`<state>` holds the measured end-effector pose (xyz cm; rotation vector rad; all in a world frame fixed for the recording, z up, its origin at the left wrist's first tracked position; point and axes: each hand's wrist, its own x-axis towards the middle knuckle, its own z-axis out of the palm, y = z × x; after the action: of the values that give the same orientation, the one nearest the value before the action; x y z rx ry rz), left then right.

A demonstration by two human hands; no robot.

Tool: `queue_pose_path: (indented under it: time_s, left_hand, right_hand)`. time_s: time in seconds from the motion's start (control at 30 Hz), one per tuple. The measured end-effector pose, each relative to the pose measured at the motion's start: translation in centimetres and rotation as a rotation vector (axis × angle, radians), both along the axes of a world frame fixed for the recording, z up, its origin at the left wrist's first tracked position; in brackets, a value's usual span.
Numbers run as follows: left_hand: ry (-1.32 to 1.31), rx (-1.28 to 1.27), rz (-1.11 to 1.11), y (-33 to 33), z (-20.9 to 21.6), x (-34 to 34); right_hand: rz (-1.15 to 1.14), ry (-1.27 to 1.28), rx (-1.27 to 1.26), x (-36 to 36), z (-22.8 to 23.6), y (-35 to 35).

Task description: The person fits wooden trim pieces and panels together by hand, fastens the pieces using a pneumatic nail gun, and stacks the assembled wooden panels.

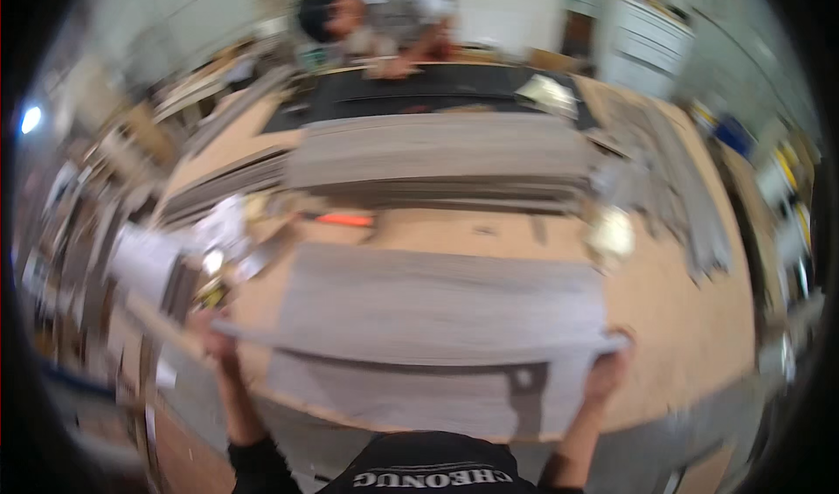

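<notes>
A long, thin grey strip (411, 352), which looks like wood veneer, stretches across in front of me and bows slightly. My left hand (215, 333) is closed on its left end. At the other end my right hand (609, 367) grips it; both hands are smeared by motion. Beneath and beyond the strip, grey wood-grain sheets (446, 295) lie on the table and reach towards its near edge. A dark shadow falls on the sheet below the strip. Just beyond my left hand sits a small yellow-and-black thing (212, 295), too blurred to name.
A stack of grey wood-grain sheets (437, 149) lies across the table (682, 337). Before it is an orange-handled tool (343, 220); a pale yellow bundle (609, 234) sits rightward. Loose strips (677, 179) lie far right. A co-worker (393, 18) leans over a black mat (350, 88).
</notes>
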<state>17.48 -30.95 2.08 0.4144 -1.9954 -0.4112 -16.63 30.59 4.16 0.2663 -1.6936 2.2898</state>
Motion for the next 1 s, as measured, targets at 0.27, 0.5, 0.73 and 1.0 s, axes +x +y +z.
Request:
queue_pose_path:
  time_s: [0.27,0.5,0.73,1.0]
  left_hand:
    - [0.735,1.018,-0.096,4.4,2.8,-2.9]
    - [0.779,1.169,-0.073,3.8,-3.7,-2.5]
    - [-0.253,1.008,0.448,5.9,-0.7,-6.6]
    - [-0.583,0.637,0.580,6.0,-4.3,-6.9]
  right_hand:
    - [0.003,-0.010,-0.207,0.0,-0.4,-1.7]
    - [-0.092,-0.257,-0.287,-1.1,-3.4,-1.9]
    - [-0.043,-0.419,0.545,-4.8,-3.1,-0.8]
    - [-0.130,-0.512,1.104,-4.2,-5.6,-0.8]
